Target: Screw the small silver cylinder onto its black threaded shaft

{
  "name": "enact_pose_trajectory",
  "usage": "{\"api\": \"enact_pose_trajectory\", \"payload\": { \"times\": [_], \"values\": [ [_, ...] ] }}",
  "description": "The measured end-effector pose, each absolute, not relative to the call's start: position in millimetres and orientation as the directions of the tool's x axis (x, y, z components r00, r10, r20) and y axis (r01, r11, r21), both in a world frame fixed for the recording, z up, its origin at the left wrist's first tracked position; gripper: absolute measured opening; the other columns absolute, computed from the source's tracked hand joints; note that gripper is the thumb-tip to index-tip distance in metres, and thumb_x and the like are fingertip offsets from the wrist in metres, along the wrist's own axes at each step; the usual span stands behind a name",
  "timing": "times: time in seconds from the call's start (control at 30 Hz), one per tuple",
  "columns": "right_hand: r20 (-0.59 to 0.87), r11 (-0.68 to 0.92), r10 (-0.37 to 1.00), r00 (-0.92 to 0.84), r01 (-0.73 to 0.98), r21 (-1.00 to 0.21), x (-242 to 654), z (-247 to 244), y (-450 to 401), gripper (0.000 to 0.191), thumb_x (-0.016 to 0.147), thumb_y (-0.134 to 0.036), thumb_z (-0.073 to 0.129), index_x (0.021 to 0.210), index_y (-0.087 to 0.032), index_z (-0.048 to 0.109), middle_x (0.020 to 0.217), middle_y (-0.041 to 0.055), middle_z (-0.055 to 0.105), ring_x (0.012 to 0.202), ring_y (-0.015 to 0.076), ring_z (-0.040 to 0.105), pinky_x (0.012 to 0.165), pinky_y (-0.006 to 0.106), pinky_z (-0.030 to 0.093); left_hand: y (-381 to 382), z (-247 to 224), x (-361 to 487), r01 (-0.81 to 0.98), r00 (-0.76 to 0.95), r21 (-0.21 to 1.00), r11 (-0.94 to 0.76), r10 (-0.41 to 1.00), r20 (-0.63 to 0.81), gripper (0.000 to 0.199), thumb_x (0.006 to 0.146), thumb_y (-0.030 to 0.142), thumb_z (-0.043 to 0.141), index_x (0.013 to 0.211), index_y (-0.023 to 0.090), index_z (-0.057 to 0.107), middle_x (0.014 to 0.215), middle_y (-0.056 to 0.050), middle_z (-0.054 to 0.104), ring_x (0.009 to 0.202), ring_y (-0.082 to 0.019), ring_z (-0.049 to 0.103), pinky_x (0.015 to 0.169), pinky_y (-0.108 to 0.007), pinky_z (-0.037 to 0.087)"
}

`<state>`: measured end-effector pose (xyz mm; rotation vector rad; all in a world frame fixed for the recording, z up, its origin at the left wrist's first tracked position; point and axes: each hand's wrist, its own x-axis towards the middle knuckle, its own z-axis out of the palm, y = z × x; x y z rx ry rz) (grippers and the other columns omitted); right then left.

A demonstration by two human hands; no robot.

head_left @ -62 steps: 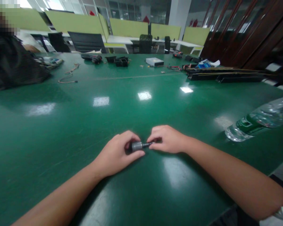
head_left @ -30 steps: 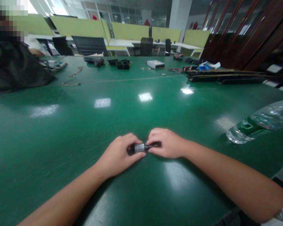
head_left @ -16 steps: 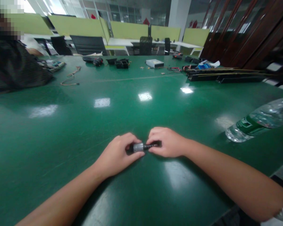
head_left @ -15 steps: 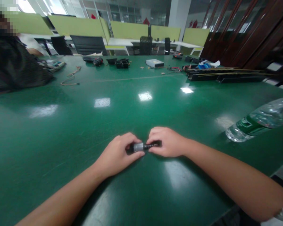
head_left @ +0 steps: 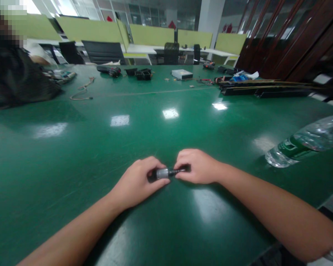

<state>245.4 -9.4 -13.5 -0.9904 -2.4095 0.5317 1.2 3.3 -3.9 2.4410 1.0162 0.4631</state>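
Observation:
A small black-and-silver cylinder (head_left: pixel 162 173) with a narrower dark stem lies level between my hands, just over the table near its front edge; its exact kind is not clear. My left hand (head_left: pixel 140 179) wraps thumb and fingers around the thicker end, whose black tip is partly hidden by the palm. From the other side, my right hand (head_left: pixel 195 166) pinches the thin dark stem (head_left: pixel 180 170) between thumb and fingertips. A short gap separates the fingertips of the two hands.
The glossy green table (head_left: pixel 144 140) reflects ceiling lights. A clear water bottle (head_left: pixel 299 147) lies at the right. Far back are a silver box (head_left: pixel 182 74), black parts (head_left: pixel 143 74), a cable (head_left: pixel 83 90) and black rails (head_left: pixel 238 89). A person in dark clothing (head_left: pixel 19 77) is at left.
Almost nothing differs. Both hands keep their hold on the cylinder and its stem, with only a very slight shift.

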Motion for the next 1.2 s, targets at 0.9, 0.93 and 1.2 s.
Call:
{"api": "enact_pose_trajectory", "payload": {
  "times": [0.9,0.93,1.2],
  "values": [
    [0.118,0.514,0.802,-0.586,0.576,-0.636,280.0,-3.9,4.3,0.003,0.073,-0.016,0.074,0.076,-0.015,0.073,0.075,0.0015,0.067,0.067,0.0118,0.060,0.063,0.023,0.047,2.6,-4.5,1.8,0.612,0.648,0.515,-0.600,0.754,0.109,0.023,0.084,0.042,0.070,0.094,0.022,0.070,0.084,-0.001,0.068,0.073,-0.018,0.060,0.065,-0.028,0.043],
    [0.116,0.513,0.802,-0.586,0.574,-0.638,279.2,-3.9,3.7,0.003,0.073,-0.016,0.074,0.076,-0.015,0.073,0.075,0.0016,0.068,0.068,0.0120,0.061,0.064,0.023,0.047,2.6,-4.6,1.9,0.610,0.648,0.516,-0.601,0.753,0.111,0.023,0.084,0.043,0.070,0.094,0.022,0.070,0.084,-0.002,0.068,0.072,-0.018,0.060,0.065,-0.028,0.043],
    [0.144,0.535,0.795,-0.589,0.569,-0.625,272.3,-5.7,1.5,0.006,0.074,-0.016,0.076,0.080,-0.015,0.076,0.076,0.0014,0.068,0.068,0.0115,0.061,0.063,0.023,0.046,3.1,-4.7,1.9,0.593,0.657,0.525,-0.611,0.743,0.123,0.021,0.084,0.041,0.071,0.094,0.022,0.070,0.083,-0.001,0.067,0.072,-0.018,0.060,0.065,-0.028,0.044]
  ]
}}
